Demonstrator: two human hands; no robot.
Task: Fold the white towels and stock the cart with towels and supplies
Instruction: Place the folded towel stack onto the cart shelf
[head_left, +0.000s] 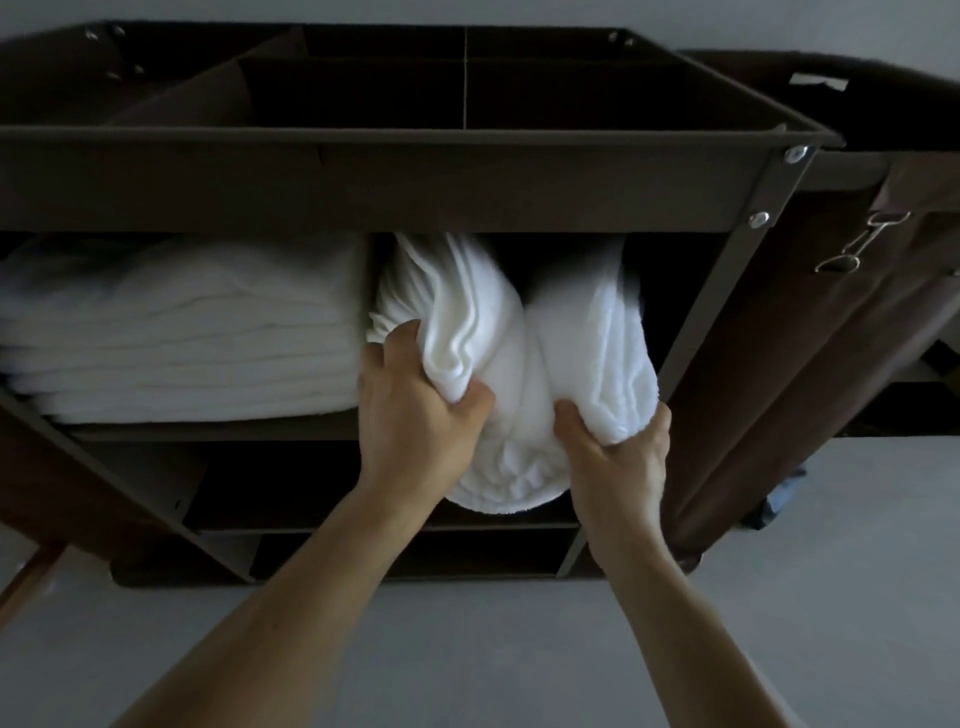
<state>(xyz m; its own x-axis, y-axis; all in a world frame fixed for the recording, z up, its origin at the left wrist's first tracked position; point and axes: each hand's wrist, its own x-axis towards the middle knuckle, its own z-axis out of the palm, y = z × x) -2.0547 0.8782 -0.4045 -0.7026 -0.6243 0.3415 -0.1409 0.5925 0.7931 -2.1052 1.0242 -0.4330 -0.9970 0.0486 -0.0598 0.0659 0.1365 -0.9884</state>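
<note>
A dark brown cart (363, 187) fills the view. On its upper shelf, at the left, lies a stack of folded white towels (176, 332). To the right of that stack, a folded bundle of white towels (511, 364) sticks half out of the same shelf, bulging downward past the shelf's front edge. My left hand (415, 410) grips the bundle's left fold. My right hand (615, 452) grips its right fold. The back of the bundle is hidden in the dark shelf.
The cart's top tray (467, 78) is split by dividers into compartments. A lower shelf (322, 499) sits dark below. A brown fabric bag (810, 332) with a metal clip (862, 241) hangs on the cart's right side. Grey floor (467, 649) lies in front.
</note>
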